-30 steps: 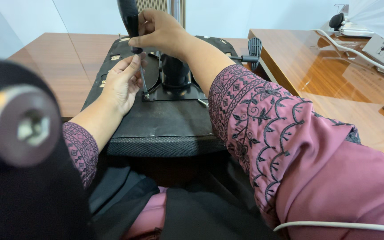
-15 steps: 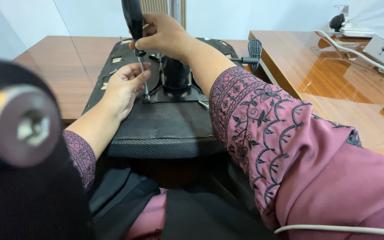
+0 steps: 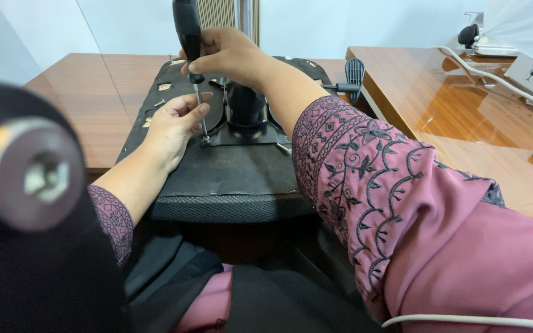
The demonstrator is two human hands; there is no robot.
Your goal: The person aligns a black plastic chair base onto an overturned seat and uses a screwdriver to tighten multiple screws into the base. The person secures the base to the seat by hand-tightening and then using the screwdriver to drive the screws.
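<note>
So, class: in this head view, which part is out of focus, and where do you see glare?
Head view: the black wheel with its metal hub at near left is blurred, too close to the lens; the right hand, screwdriver and left hand are sharp; soft glare lies on the glossy wooden table at right; lighting is even, shadows faint.

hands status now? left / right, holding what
Left hand: partly curled, fingertips steadying the screwdriver shaft near its tip.
Right hand: closed around the black screwdriver handle, held upright over the upturned chair seat.
</note>
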